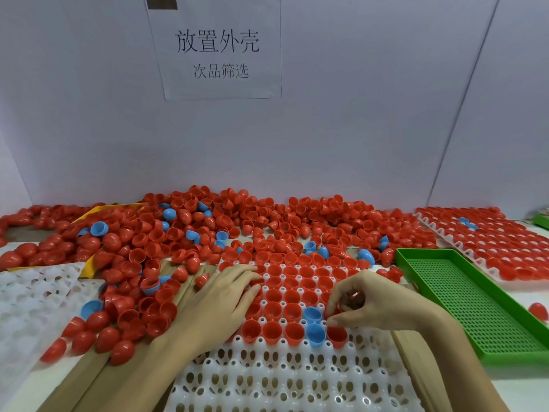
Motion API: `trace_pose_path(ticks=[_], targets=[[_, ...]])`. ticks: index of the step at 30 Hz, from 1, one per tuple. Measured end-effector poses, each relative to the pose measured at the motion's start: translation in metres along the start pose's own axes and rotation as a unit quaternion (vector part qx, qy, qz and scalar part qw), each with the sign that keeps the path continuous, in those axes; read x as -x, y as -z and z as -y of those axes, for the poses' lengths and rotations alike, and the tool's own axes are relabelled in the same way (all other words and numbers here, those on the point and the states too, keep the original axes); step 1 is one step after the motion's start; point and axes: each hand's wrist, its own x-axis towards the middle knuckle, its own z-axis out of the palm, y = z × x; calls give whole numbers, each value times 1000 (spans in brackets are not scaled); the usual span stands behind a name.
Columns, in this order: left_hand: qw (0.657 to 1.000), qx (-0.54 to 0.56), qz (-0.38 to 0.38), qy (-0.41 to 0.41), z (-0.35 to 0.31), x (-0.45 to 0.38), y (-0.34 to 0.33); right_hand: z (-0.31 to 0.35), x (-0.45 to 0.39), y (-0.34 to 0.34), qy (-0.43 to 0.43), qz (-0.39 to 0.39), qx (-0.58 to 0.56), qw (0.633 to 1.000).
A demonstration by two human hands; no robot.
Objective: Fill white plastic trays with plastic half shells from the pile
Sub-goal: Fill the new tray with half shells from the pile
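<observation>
Table (518, 385) bears shells (225, 221), trays (285, 379), cardboard (89, 373).

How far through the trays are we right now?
Done: the tray at far right looks full. In hand: the middle tray has its far rows filled; the right hand pinches a red shell at the filling row, while the left hand rests flat on its left edge. Left: its near rows, the empty tray at left, and a large pile.

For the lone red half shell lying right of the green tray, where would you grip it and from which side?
The lone red half shell seems to lie dome up, so no rim shows. Best come from straight above and pinch across the dome's widest part. Its left side sits close to the green tray wall; its other sides look free.
</observation>
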Motion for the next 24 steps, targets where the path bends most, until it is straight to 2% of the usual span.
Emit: trace_pose_path(ticks=[5, 8, 12, 20, 24], targets=[[1000, 0, -2, -10, -2, 1, 4, 0, 1, 2, 28, -34, -64, 997], [999, 9, -34, -13, -6, -1, 11, -4, -1, 1, 31, -118, -111, 986], [994, 80, -72, 34, -6, -18, 19, -8, -7, 1, 43, -198, -106, 973], [996, 8, -9, 85, 7, -95, 13, -15, -12, -4, 56, -201, -110, 972], [988, -19, 102, 115, 24, -130, 21, -17, -14, -5, 58, -212, -108, 970]])
